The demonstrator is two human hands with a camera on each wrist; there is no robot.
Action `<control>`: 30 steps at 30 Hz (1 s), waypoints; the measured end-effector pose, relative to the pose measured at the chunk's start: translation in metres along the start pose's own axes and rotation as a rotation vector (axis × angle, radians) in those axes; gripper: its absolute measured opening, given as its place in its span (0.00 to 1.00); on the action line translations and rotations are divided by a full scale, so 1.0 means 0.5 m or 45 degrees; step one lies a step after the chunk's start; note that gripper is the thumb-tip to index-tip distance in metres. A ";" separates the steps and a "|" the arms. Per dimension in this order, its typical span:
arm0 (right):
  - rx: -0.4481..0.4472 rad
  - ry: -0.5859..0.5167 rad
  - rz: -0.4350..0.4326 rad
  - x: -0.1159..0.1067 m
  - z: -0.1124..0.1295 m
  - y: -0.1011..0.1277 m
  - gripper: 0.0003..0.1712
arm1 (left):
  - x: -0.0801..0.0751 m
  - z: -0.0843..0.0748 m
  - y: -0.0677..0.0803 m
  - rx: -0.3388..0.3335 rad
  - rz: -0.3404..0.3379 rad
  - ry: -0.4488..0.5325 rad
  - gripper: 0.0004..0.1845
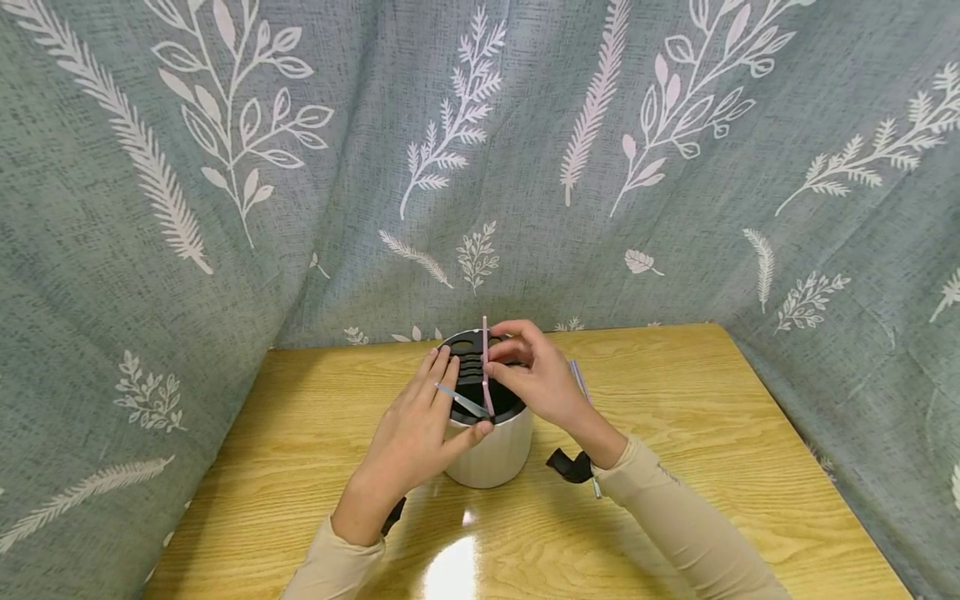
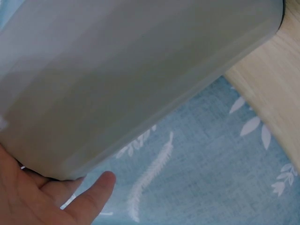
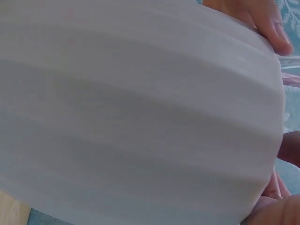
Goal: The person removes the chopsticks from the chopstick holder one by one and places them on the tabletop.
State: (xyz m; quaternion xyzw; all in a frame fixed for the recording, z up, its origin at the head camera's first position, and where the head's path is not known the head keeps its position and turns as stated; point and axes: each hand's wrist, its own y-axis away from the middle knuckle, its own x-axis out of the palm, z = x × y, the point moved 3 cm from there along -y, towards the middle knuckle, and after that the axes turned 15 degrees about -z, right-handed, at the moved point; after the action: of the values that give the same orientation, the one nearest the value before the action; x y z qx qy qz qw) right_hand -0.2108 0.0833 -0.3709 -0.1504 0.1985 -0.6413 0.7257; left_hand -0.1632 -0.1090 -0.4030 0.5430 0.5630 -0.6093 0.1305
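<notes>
A white ribbed bin [image 1: 491, 457] stands on the table with a black slotted top [image 1: 471, 367]. My left hand [image 1: 415, 429] rests on the left of its rim, fingers extended and thumb at the front edge. Above the top, my right hand [image 1: 542, 371] pinches a pink bendy straw [image 1: 485, 346] between thumb and fingers. A pale blue straw [image 1: 469, 405] slants from the left fingers to the front rim, where its end meets the pink one. In the left wrist view, the bin's side [image 2: 140, 70] fills most of the picture; its side [image 3: 140, 112] also dominates the right wrist view.
Purple-blue straws [image 1: 580, 379] lie on the wooden table [image 1: 675, 433] to the right of the bin, partly behind the right forearm. A grey-green leaf-patterned curtain [image 1: 525, 167] hangs behind the table and along both sides.
</notes>
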 end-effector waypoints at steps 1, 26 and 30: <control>-0.029 -0.008 -0.009 -0.002 0.001 -0.001 0.25 | 0.001 0.000 0.000 -0.001 0.002 0.001 0.52; -0.324 -0.712 -0.610 -0.233 0.140 -0.031 0.27 | 0.004 -0.001 0.001 0.015 -0.048 0.026 0.53; -0.069 -0.407 -0.588 -0.274 0.092 -0.029 0.29 | 0.003 0.001 0.000 0.002 -0.042 0.025 0.53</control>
State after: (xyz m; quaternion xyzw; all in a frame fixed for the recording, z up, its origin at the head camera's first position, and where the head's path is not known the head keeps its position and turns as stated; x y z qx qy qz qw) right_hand -0.2148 0.2153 -0.3108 -0.3103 0.0592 -0.7522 0.5782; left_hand -0.1639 -0.1086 -0.4042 0.5396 0.5726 -0.6066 0.1144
